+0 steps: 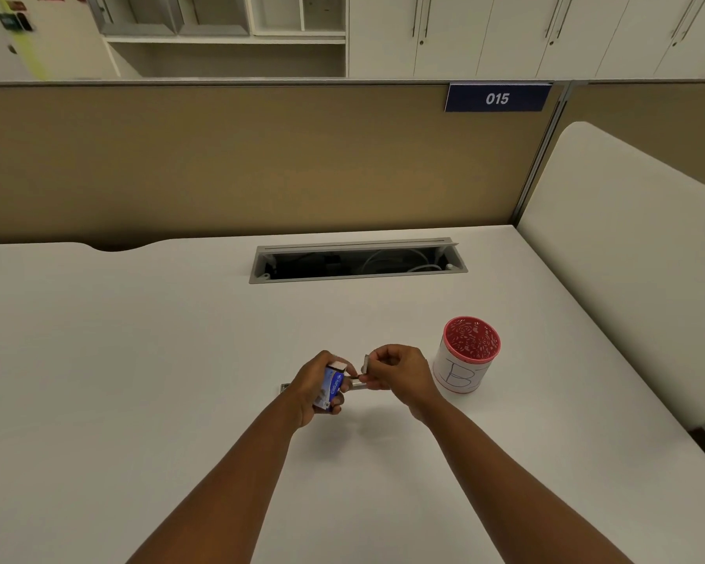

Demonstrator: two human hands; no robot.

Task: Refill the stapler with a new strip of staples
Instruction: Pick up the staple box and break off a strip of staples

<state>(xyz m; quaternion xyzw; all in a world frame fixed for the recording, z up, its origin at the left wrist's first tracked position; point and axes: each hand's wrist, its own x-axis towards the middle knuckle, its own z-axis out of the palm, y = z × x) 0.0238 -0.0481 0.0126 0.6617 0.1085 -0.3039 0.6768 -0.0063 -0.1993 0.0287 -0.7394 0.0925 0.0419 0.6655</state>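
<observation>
The left hand (316, 386) wraps a blue staple box (331, 387); the right hand (397, 372) pinches a small metal strip (366, 363) beside it. The stapler (357, 385) lies beneath the grip on the white surface (139, 339). Right stands a red-rimmed cup (467, 356); beyond, a cable tray (359, 260) and tan partition (220, 156).
</observation>
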